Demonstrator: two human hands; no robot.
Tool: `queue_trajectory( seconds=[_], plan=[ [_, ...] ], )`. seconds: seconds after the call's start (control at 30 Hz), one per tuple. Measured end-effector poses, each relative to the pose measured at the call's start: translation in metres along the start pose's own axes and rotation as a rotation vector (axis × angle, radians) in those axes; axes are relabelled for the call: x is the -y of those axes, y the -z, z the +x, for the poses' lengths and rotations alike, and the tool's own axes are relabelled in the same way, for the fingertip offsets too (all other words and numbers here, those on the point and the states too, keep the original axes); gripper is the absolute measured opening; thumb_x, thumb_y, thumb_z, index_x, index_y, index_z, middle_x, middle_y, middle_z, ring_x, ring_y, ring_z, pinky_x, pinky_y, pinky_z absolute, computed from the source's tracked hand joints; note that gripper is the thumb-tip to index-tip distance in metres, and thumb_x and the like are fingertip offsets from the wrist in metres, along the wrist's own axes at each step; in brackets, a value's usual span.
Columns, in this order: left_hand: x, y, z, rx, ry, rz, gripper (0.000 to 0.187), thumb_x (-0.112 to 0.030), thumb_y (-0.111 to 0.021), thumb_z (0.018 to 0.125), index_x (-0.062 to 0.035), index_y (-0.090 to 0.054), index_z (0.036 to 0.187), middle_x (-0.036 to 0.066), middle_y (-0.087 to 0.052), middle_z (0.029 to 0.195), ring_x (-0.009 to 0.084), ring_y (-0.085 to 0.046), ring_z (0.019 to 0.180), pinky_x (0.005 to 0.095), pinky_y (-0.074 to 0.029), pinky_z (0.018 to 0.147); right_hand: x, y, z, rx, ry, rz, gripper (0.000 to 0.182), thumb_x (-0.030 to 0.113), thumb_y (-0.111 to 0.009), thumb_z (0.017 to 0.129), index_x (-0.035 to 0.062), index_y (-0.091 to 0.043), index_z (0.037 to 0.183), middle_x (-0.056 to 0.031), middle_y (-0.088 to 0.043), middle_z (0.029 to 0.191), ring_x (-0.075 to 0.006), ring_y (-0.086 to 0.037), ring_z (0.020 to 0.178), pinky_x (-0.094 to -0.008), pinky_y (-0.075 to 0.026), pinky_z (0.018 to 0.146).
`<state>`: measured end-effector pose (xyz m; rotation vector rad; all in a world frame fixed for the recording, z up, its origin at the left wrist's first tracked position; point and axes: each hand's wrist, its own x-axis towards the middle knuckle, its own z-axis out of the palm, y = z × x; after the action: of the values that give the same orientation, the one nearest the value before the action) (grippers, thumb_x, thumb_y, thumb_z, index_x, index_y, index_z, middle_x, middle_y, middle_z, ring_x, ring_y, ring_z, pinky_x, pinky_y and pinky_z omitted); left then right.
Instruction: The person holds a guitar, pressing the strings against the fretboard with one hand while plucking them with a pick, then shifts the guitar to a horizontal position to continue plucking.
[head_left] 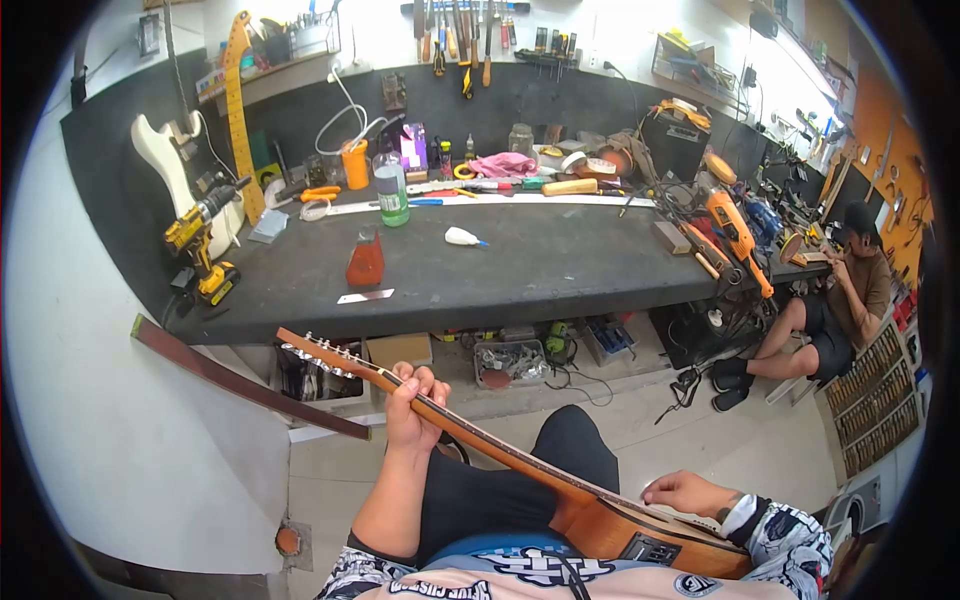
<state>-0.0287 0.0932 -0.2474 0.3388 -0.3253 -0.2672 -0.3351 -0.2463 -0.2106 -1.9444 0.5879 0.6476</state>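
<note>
An acoustic guitar (640, 532) lies across my lap. Its neck (500, 449) slants up to the left and ends in a headstock (318, 352) with metal tuners. My left hand (413, 402) is closed around the neck not far below the headstock, fingers curled over the fretboard. Over the strings near the body's far edge, my right hand (688, 494) is bent with its fingers drawn together; whatever they pinch, if anything, is too small to make out. A dark control panel (650, 549) shows on the guitar's side.
A dark workbench (560, 250) spans the front, bearing a yellow drill (205, 240), a green-labelled bottle (391, 192), a small white squeeze bottle (464, 237) and an orange power tool (738, 240). A dark wooden board (240, 375) leans at left. Another person (862, 285) sits at right.
</note>
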Motion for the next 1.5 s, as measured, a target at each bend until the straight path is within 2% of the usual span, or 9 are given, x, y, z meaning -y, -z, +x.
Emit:
queue_trajectory(
  seconds=[0.1,0.2,0.3,0.47,0.73,0.93,1.23,1.33,1.5],
  plan=[
    [-0.007,0.008,0.002,0.020,0.003,-0.007,0.018,-0.009,-0.059,0.087,-0.0142,-0.042,0.087,0.002,-0.045,0.070,0.0206,-0.056,0.060,0.0341,-0.046,0.066,0.004,-0.004,0.009,-0.215,-0.146,-0.317,0.023,0.022,-0.064,0.093,0.0002,-0.072,0.095,-0.0065,-0.071,0.100,-0.0139,-0.063,0.093,-0.0290,-0.050,0.086],
    [-0.012,0.020,0.000,0.019,0.002,0.018,0.021,-0.018,-0.061,0.091,-0.0159,-0.041,0.086,-0.001,-0.046,0.069,0.0167,-0.057,0.059,0.0325,-0.043,0.069,0.048,0.001,-0.007,-0.062,0.281,-0.288,0.022,0.020,-0.064,0.094,-0.0011,-0.071,0.097,-0.0064,-0.071,0.100,-0.0138,-0.063,0.094,-0.0290,-0.050,0.087],
    [-0.014,0.035,0.004,0.054,-0.018,-0.011,0.027,-0.026,-0.065,0.093,-0.0172,-0.041,0.085,-0.002,-0.047,0.070,0.0171,-0.060,0.062,0.0309,-0.042,0.069,0.068,0.005,-0.016,0.104,0.273,0.203,0.021,0.018,-0.063,0.095,-0.0025,-0.069,0.098,-0.0055,-0.070,0.097,-0.0133,-0.063,0.095,-0.0286,-0.050,0.086],
    [-0.017,0.049,0.001,0.051,-0.031,-0.047,0.037,-0.043,-0.068,0.091,-0.0186,-0.041,0.087,-0.003,-0.048,0.071,0.0175,-0.061,0.064,0.0302,-0.042,0.069,0.041,-0.003,0.013,-0.069,-0.176,-0.213,0.021,0.019,-0.066,0.094,0.0001,-0.071,0.102,-0.0048,-0.071,0.091,-0.0093,-0.062,0.083,-0.0247,-0.050,0.080],
    [-0.020,0.070,-0.002,0.069,-0.062,-0.076,0.052,-0.054,-0.078,0.074,-0.0187,-0.042,0.087,-0.004,-0.050,0.074,0.0179,-0.064,0.069,0.0293,-0.045,0.070,0.102,0.003,-0.009,0.156,0.316,0.172,0.021,0.018,-0.062,0.095,-0.0026,-0.068,0.099,-0.0100,-0.066,0.110,-0.0166,-0.061,0.096,-0.0304,-0.049,0.086],
    [-0.023,0.057,-0.003,0.066,-0.049,-0.031,0.053,-0.054,-0.079,0.073,-0.0186,-0.041,0.086,-0.004,-0.049,0.074,0.0178,-0.064,0.068,0.0292,-0.045,0.070,0.024,-0.006,0.031,-0.182,-0.285,-0.229,0.025,0.021,-0.061,0.098,-0.0030,-0.069,0.101,-0.0077,-0.070,0.094,-0.0157,-0.063,0.084,-0.0295,-0.051,0.082],
    [-0.025,0.030,-0.006,0.104,-0.056,0.031,0.040,-0.045,-0.072,0.086,-0.0175,-0.043,0.089,-0.003,-0.049,0.074,0.0184,-0.063,0.068,0.0311,-0.042,0.072,0.071,-0.001,-0.007,0.042,0.202,0.128,0.020,0.014,-0.062,0.096,-0.0035,-0.068,0.103,-0.0052,-0.070,0.095,-0.0128,-0.063,0.087,-0.0279,-0.051,0.083],
    [-0.029,0.005,-0.019,0.087,-0.038,0.079,0.028,-0.034,-0.067,0.092,-0.0173,-0.044,0.089,-0.002,-0.050,0.076,0.0184,-0.062,0.069,0.0326,-0.043,0.073,0.019,-0.003,0.010,0.020,0.022,0.023,0.018,0.012,-0.063,0.094,-0.0021,-0.069,0.103,-0.0057,-0.071,0.093,-0.0148,-0.064,0.087,-0.0295,-0.051,0.083],
    [-0.021,-0.027,-0.033,0.075,-0.075,0.062,0.015,-0.017,-0.063,0.091,-0.0156,-0.048,0.094,0.001,-0.052,0.084,0.0202,-0.060,0.083,0.0381,-0.046,0.079,0.021,-0.005,-0.015,-0.066,0.479,-0.302,0.011,0.010,-0.065,0.092,0.0010,-0.068,0.096,-0.0070,-0.070,0.093,-0.0157,-0.063,0.087,-0.0306,-0.050,0.081]
  ],
)
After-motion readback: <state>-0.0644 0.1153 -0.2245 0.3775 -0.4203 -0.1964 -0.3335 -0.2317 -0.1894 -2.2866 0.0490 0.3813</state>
